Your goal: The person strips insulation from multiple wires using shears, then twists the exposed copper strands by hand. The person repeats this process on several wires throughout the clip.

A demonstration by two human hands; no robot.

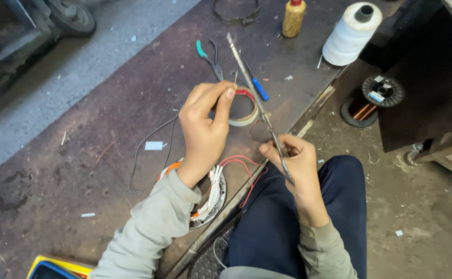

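My left hand [205,124] is raised over the dark workboard [107,129], pinching the end of a thin red wire [244,93] between thumb and fingers. My right hand [295,160] grips the handles of long metal scissors [251,88], whose blades point up and away past the wire. Below my left wrist lies a round motor winding [213,199] with white sleeved leads, orange ties and red wires [246,170] looping off it toward my right hand. A ring of tape [246,116] lies on the board just behind my left hand.
Green-handled pliers [210,54], a blue-handled tool [259,88], a black cable [148,150] and a yellow bottle [293,18] lie on the board. A large white thread spool [351,33] and a copper wire spool [373,101] stand at right. A wheel [71,15] is far left.
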